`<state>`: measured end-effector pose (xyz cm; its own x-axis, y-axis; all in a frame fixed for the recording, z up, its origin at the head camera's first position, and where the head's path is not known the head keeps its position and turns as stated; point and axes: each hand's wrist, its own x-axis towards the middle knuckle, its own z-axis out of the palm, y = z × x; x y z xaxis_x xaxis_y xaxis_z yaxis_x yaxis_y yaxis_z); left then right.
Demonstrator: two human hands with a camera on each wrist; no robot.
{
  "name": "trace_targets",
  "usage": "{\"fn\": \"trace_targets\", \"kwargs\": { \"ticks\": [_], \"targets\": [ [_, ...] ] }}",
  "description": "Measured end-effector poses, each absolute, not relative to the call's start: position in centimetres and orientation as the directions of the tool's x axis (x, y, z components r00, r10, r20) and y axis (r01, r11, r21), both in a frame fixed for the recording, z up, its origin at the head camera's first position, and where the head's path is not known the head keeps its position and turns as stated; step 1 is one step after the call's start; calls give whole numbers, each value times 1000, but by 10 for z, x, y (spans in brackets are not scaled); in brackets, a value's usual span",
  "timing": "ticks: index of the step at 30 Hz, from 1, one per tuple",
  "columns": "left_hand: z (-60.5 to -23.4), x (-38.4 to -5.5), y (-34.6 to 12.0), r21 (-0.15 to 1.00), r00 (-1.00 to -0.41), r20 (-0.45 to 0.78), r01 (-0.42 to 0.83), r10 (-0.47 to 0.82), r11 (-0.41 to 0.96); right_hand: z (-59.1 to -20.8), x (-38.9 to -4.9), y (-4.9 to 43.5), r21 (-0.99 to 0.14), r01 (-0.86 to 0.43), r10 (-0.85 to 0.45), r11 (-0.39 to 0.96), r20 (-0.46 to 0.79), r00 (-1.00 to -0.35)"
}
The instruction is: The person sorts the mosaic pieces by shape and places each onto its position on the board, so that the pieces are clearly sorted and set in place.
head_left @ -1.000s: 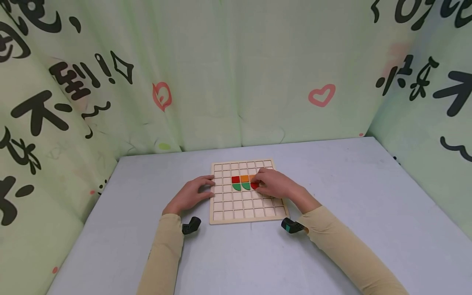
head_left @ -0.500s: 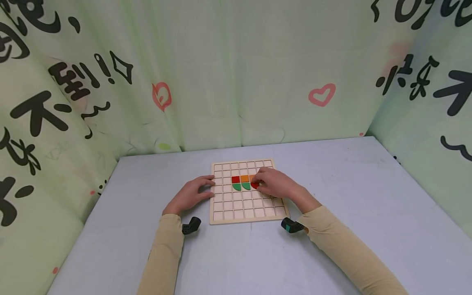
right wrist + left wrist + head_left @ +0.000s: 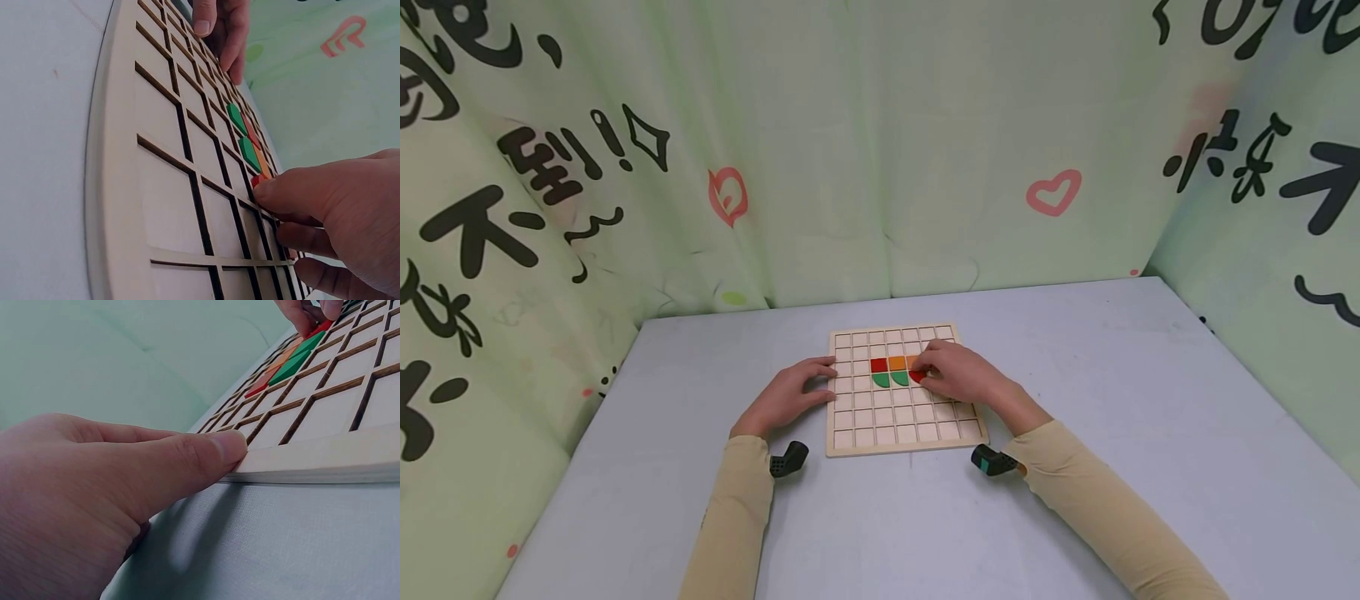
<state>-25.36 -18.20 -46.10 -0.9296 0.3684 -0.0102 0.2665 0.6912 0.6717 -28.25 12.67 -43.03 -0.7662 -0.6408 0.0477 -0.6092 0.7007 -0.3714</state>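
Observation:
A wooden grid board (image 3: 910, 451) lies on the table, divided into square cells. My left hand (image 3: 784, 395) rests on its left edge; in the left wrist view the thumb (image 3: 215, 447) lies over the rim with the fingers stretched out beyond it. Over the right half of the board, my right hand (image 3: 962, 373) has thumb and fingertips at a red rounded piece (image 3: 257, 180), pinching it in its cell. Left of that sit two green quarter-round pieces (image 3: 882, 380). In the row behind are a red square (image 3: 879, 365) and orange squares (image 3: 897, 364), the rightmost partly hidden by my fingers.
The table (image 3: 1075, 367) has a pale cloth cover. Pale green curtains (image 3: 887, 150) with black lettering and red hearts hang behind and on both sides. Black camera mounts (image 3: 788, 459) are worn at both wrists.

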Motion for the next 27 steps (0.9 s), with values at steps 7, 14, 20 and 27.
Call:
{"fn": "trace_targets", "kwargs": {
  "ticks": [7,14,20,27],
  "targets": [
    [-459,-253,-181,678,-933,-23,249,359,691,-431,-282,127,-378,-590,-622,714,45,-782],
    [-458,-252,-180,687,-932,-14,255,363,681,-431,-282,127,-366,-592,-619,718,54,-784],
    [-459,-252,-181,687,-928,-1,270,373,674,-431,-280,127,-368,-589,-613,719,63,-788],
    [-458,-251,-182,689,-926,7,278,377,669,-433,-280,128,-373,-604,-623,704,85,-778]
  ]
}}
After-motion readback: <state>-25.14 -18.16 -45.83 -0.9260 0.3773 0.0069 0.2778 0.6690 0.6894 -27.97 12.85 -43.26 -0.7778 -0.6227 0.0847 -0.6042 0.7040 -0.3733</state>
